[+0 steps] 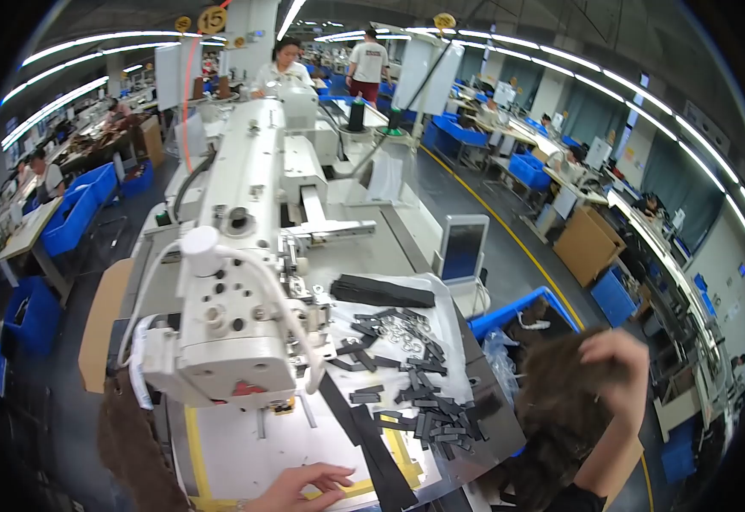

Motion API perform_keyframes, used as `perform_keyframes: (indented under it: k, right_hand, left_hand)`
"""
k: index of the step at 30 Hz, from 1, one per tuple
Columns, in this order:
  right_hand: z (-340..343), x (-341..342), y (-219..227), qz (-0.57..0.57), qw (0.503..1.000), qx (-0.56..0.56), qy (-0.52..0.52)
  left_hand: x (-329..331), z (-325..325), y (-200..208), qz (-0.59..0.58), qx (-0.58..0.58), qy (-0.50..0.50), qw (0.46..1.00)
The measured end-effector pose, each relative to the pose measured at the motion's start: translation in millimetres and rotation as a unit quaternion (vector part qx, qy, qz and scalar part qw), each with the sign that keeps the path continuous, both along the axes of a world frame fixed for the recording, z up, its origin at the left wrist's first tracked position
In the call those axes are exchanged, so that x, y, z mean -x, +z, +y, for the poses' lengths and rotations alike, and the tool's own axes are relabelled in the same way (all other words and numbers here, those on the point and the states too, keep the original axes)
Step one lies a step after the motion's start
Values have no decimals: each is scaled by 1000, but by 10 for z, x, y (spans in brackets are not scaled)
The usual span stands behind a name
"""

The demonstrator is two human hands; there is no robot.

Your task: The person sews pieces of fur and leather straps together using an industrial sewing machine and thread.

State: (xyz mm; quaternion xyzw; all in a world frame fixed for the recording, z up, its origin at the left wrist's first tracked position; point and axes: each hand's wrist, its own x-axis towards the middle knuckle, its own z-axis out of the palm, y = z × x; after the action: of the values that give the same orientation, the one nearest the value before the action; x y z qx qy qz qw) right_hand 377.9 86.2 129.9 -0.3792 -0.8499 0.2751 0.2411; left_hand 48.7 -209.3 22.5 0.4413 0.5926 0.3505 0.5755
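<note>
My left hand (308, 488) is low over the white work plate (244, 452) of a sewing machine, fingers loosely stretched and nothing in them. Long black strips (383, 465) run down the plate just to its right. Off to the right, my right hand (620, 367) is bent over a brown fuzzy fabric piece (560, 375), its fingers curled onto the cloth. The white sewing machine head (236, 341) stands in front of me, above the plate. On the table right of it lie many short black tabs (441, 418) and a heap of metal rings (405, 328).
A stack of black strips (381, 290) lies behind the rings. Beside the table are a small screen (462, 247) and a blue bin (543, 299) with clear plastic in it. More brown fabric (133, 444) hangs at the left. People work at machines farther off.
</note>
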Motion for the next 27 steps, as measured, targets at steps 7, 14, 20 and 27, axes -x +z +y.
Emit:
perform_keyframes:
  k: [7, 14, 20, 27]
  right_hand:
    - [-426, 944, 29, 58, 753, 329, 567]
    - [-1035, 1738, -382, 63, 662, 218, 714]
    - [-1605, 2248, -1397, 129, 760, 47, 636]
    - [-1574, 2856, -2025, 72, 884, 123, 445]
  left_hand:
    - [-416, 90, 84, -561, 154, 69, 810]
    - [-222, -141, -73, -387, 45, 423, 818]
    - [848, -265, -137, 149, -134, 471, 859]
    - [1557, 288, -539, 443, -107, 283, 844]
